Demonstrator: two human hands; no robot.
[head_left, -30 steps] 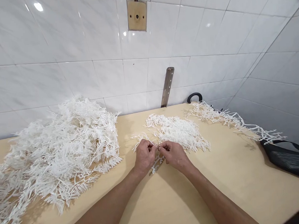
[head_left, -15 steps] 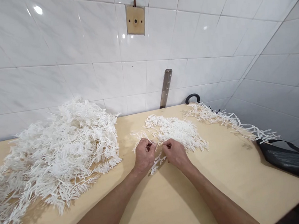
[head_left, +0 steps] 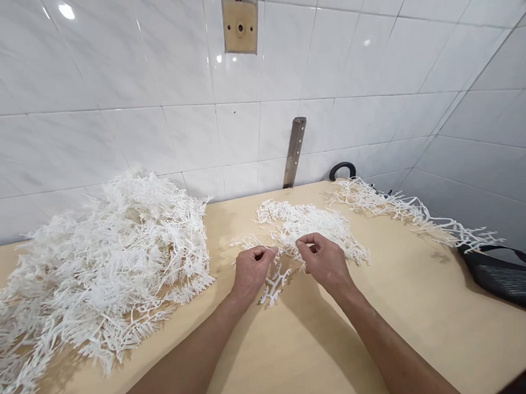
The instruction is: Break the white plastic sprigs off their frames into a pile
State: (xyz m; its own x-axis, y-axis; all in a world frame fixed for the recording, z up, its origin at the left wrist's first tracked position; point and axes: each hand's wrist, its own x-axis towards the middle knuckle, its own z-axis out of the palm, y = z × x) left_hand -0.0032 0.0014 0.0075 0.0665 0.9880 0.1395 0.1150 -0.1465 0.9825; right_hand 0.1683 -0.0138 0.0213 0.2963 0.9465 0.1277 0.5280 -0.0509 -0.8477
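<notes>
My left hand is closed in a pinch on a white branching plastic piece, whose forked twigs hang below and show behind the fingers. To its right, my right hand has thumb and forefinger pinched together; what they hold, if anything, is too small to make out. A small gap separates the two hands. Just behind my right hand lies a flat heap of short white bits. A big fluffy pile of white branching pieces fills the table's left side.
Thin white branches lie along the back right of the wooden table. A black bag is at the right edge. Against the tiled wall are a metal strip and a black curved handle.
My right hand has moved right, away from my left hand, and the gap between them is wider. More of the branching piece now shows below my left hand. The view has shifted slightly.
</notes>
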